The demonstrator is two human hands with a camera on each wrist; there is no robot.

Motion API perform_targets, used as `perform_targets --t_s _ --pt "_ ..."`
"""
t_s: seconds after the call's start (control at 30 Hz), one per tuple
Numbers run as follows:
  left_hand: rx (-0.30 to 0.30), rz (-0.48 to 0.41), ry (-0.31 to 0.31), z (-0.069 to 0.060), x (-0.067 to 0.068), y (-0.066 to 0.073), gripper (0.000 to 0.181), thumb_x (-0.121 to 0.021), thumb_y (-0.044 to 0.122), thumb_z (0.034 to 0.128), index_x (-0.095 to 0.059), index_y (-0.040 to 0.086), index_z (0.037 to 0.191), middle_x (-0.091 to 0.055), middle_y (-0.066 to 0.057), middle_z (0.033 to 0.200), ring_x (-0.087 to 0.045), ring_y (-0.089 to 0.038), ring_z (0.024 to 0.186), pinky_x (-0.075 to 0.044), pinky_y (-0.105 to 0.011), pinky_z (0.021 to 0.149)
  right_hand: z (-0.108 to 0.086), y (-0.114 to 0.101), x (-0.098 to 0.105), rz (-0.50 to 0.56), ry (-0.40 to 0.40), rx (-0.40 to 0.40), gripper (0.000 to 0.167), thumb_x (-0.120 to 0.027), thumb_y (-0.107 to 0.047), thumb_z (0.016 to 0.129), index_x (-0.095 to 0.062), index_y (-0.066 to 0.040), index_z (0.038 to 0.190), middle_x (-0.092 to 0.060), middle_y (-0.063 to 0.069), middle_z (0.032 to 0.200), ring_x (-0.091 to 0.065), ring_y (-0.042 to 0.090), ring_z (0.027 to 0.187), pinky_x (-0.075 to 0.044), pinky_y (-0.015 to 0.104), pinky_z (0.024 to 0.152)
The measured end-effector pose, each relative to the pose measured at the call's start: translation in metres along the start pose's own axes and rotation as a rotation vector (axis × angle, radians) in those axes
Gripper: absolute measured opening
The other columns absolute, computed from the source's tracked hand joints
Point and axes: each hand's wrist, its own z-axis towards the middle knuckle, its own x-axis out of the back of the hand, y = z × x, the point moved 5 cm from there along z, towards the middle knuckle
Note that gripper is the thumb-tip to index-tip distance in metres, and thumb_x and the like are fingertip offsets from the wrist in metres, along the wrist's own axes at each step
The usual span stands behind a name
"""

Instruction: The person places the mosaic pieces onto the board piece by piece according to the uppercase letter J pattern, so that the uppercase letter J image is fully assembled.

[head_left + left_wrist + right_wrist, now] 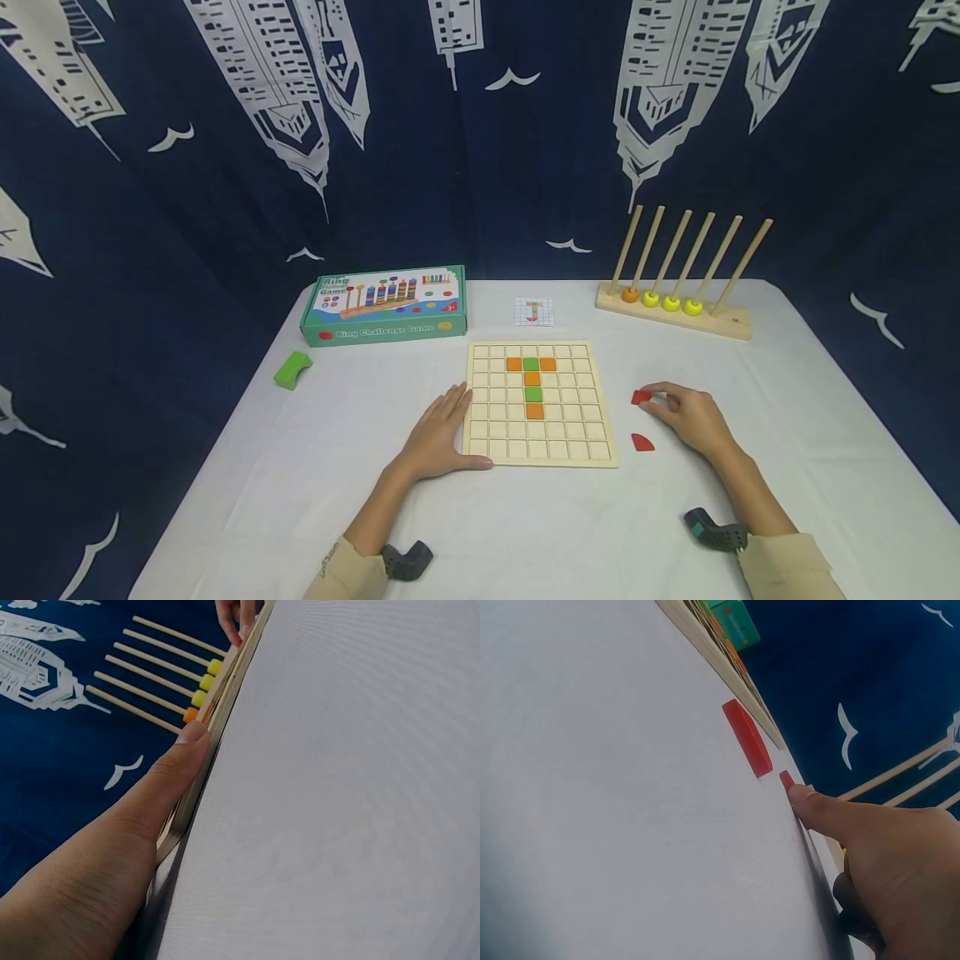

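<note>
A square wooden grid board lies in the middle of the table, with orange and green square tiles set in a T-like pattern. My left hand rests at its lower left corner, fingers extended along the left side and thumb on the near edge. To the right of the board, my right hand pinches a small red piece between thumb and fingers, low at the table; the fingers partly cover it. Nearer me lies a second red piece, a quarter circle, also seen in the right wrist view.
Behind the board lies a small pattern card. A green game box stands at back left, with a green arch block in front. At back right is a wooden peg rack with one orange and several yellow rings.
</note>
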Motion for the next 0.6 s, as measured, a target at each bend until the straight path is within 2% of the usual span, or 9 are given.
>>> perform_targets --t_s 0.23,0.37,0.47,0.6 --pt "0.009 0.010 -0.009 0.000 -0.002 -0.001 0.121 -0.055 0.082 0.0609 -0.020 0.006 0.147 -0.011 -0.005 0.154 -0.005 -0.015 0.140 -0.009 -0.032 0.112 0.000 -0.002 0.000 0.000 0.021 0.029 0.026 -0.076 -0.017 0.077 -0.069 -0.005 0.099 -0.031 -0.006 0.049 -0.028 0.010 0.045 -0.023 0.023 0.040" --pt "0.012 0.005 -0.013 0.000 -0.001 -0.001 0.121 -0.055 0.082 0.0606 -0.020 0.006 0.147 -0.011 -0.005 0.154 -0.005 -0.015 0.140 -0.008 -0.033 0.112 0.000 -0.006 0.001 0.012 0.039 0.043 0.027 -0.076 -0.022 0.077 -0.069 -0.007 0.098 -0.030 -0.007 0.049 -0.027 0.008 0.045 -0.023 0.022 0.040" --pt "0.012 0.004 -0.013 0.000 -0.001 0.000 0.121 -0.055 0.083 0.0606 -0.020 0.006 0.147 -0.011 -0.006 0.154 -0.005 -0.015 0.140 -0.008 -0.033 0.112 0.002 -0.018 0.003 0.028 0.061 0.091 0.027 -0.076 -0.026 0.076 -0.070 -0.010 0.097 -0.029 -0.010 0.049 -0.025 0.006 0.045 -0.022 0.021 0.039" --pt "0.017 0.006 -0.015 0.001 -0.001 0.000 0.121 -0.054 0.083 0.0605 -0.020 0.006 0.147 -0.011 -0.006 0.154 -0.005 -0.015 0.140 -0.009 -0.033 0.112 0.006 -0.043 0.003 0.041 0.068 0.174 0.027 -0.076 -0.029 0.076 -0.070 -0.014 0.097 -0.028 -0.013 0.050 -0.023 0.003 0.045 -0.022 0.020 0.039"
